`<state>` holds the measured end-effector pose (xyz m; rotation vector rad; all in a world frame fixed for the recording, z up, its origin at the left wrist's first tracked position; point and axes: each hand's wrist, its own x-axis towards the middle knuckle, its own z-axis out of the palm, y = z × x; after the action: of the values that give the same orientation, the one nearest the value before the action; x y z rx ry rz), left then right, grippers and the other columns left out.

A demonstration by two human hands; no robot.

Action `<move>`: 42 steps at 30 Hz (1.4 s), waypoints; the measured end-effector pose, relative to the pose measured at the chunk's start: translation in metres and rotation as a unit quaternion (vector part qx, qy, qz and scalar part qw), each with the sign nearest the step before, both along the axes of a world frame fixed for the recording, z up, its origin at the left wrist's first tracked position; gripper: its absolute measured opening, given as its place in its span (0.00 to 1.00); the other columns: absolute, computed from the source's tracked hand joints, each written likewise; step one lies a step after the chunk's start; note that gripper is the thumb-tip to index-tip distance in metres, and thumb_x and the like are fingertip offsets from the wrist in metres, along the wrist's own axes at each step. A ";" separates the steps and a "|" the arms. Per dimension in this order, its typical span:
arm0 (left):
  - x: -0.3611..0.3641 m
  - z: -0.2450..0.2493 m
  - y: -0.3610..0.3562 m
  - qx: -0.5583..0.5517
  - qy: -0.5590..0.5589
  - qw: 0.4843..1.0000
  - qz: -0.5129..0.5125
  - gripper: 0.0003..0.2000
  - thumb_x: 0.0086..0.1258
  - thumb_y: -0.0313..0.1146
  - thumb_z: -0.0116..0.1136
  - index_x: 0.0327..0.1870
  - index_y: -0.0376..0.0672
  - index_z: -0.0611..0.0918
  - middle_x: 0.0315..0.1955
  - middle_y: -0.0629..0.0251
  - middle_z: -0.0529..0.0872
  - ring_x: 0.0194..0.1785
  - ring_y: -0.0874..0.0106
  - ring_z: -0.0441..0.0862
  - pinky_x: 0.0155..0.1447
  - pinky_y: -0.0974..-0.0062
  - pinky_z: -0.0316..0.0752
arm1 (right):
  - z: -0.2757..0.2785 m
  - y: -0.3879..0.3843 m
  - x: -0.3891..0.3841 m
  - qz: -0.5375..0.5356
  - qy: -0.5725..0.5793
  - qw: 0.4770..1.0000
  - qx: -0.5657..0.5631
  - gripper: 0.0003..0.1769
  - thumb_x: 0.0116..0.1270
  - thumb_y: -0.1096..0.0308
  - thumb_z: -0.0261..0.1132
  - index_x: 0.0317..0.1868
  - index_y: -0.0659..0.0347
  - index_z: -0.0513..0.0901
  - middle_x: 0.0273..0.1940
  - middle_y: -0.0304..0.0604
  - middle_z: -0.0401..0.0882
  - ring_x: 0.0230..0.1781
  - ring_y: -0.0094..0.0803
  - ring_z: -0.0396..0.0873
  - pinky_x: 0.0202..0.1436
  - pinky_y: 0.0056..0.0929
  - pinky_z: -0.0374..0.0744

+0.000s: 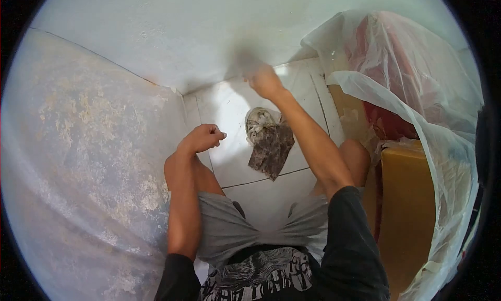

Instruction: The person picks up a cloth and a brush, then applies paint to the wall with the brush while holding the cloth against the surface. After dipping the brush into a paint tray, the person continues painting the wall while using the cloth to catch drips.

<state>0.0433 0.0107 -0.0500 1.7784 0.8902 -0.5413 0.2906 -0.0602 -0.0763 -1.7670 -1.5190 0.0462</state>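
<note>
My right hand [265, 82] reaches forward to the low part of the white wall [172, 37], its fingers curled. A dark grey smear of motion lies at its fingertips; I cannot tell what the hand grips there. My left hand [202, 139] hangs loosely closed beside my left knee, its wrist over the leg, with nothing seen in it. Between my legs, on the white floor tiles [229, 105], lies a dirty, crumpled grey-white cloth [258, 118]. A dark, stained flat piece [271, 152] extends from it toward me.
On the left stands a wall with patchy, peeling paint [99, 113], close to my left arm. To the right, clear plastic sheeting [412, 61] drapes over a red object [389, 118] and a brown box-like piece [409, 196], close beside my right knee.
</note>
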 end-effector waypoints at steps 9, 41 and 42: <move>0.130 -0.083 -0.095 0.407 -0.072 0.885 -0.217 0.18 0.54 0.43 0.60 0.43 0.44 0.82 0.44 0.59 0.82 0.55 0.62 0.74 0.59 0.60 0.66 | 0.077 -0.084 0.024 -0.185 0.292 0.916 0.202 0.07 0.64 0.73 0.56 0.40 0.65 0.77 0.28 0.41 0.74 0.29 0.26 0.74 0.36 0.25 0.73; 0.030 -0.130 -0.036 0.103 -0.264 0.654 0.702 0.26 0.66 0.43 0.44 0.63 0.36 0.66 0.59 0.52 0.70 0.61 0.55 0.67 0.63 0.63 0.61 | 0.110 -0.120 -0.006 -0.122 0.210 0.956 0.164 0.05 0.64 0.76 0.56 0.38 0.68 0.76 0.22 0.47 0.75 0.20 0.31 0.72 0.28 0.28 0.70; 0.036 -0.133 -0.041 0.335 -0.196 0.712 0.585 0.28 0.64 0.41 0.49 0.63 0.35 0.65 0.60 0.51 0.69 0.60 0.53 0.67 0.63 0.64 0.62 | 0.111 -0.121 -0.005 -0.131 0.217 0.957 0.141 0.05 0.63 0.76 0.56 0.37 0.68 0.76 0.22 0.48 0.75 0.21 0.31 0.73 0.28 0.28 0.70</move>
<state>0.0797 -0.0308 -0.1828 1.3816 1.7625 1.0740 0.2853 -0.1810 0.0348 -1.5848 -0.9218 0.0752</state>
